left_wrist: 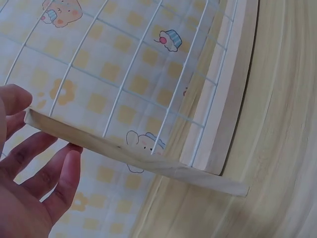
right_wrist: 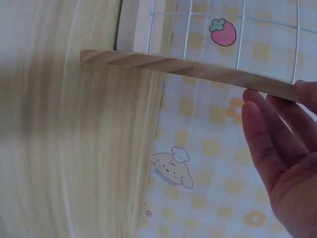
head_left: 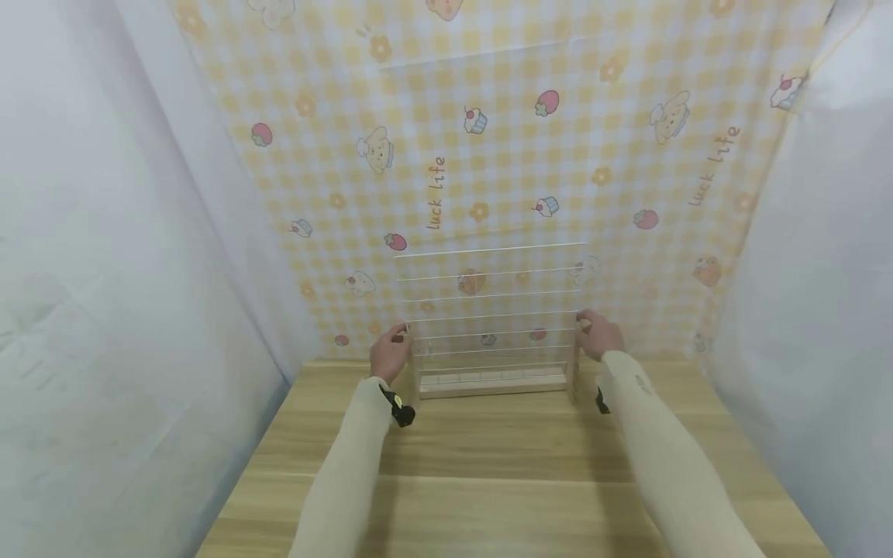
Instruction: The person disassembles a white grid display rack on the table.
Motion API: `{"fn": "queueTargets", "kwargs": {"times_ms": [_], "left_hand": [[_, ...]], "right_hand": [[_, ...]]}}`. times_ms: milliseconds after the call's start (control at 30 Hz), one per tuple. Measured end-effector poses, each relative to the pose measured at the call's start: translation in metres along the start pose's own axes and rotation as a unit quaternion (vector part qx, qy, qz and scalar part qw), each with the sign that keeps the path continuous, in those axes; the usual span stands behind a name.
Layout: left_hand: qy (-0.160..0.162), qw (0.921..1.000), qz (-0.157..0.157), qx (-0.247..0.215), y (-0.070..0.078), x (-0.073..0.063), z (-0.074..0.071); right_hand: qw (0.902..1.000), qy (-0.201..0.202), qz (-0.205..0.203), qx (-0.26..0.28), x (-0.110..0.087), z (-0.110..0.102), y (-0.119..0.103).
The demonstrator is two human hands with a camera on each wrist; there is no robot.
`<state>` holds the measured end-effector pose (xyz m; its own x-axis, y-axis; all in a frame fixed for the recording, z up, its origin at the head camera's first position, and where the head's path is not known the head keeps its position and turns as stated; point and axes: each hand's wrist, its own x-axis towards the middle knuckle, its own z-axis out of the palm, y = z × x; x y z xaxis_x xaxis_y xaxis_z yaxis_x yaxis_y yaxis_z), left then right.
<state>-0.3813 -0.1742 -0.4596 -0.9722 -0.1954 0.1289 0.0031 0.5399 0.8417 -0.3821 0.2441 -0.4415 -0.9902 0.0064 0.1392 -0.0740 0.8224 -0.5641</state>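
A white wire grid rack [head_left: 492, 385] with a wooden base bar and two short wooden side posts stands upright on the table, close to the patterned cloth. At the left post's upper end, my left hand [head_left: 391, 354] holds the wood. In the left wrist view this left post [left_wrist: 119, 147] has fingers at its tip and others against its outer face. My right hand [head_left: 601, 335] grips the upper end of the right post [right_wrist: 198, 69], thumb at the tip and fingers along the outer side. The wires rise above both hands.
Behind the rack hangs a yellow checked cloth [head_left: 481, 178] with cartoon prints. White sheets [head_left: 105, 271] enclose the left and right sides. Wood-grain table surface [head_left: 488, 504] extends in front of the rack. A black wrist device [head_left: 399, 408] sits at the left cuff.
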Motion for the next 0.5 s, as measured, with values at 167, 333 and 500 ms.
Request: {"fn": "queueTargets", "kwargs": {"times_ms": [167,333,500], "left_hand": [[-0.007,0.9996,0.023,0.015,-0.010,-0.002,-0.006],[-0.022,0.9983,0.053,-0.004,-0.019,-0.009,-0.014],[-0.030,0.9956,0.074,-0.049,-0.024,-0.023,-0.022]], "right_hand": [[0.9997,0.020,-0.014,0.001,-0.002,0.002,0.001],[0.9995,0.022,-0.016,0.012,-0.004,0.005,-0.001],[0.9993,0.021,-0.013,0.027,-0.001,0.010,-0.005]]}}
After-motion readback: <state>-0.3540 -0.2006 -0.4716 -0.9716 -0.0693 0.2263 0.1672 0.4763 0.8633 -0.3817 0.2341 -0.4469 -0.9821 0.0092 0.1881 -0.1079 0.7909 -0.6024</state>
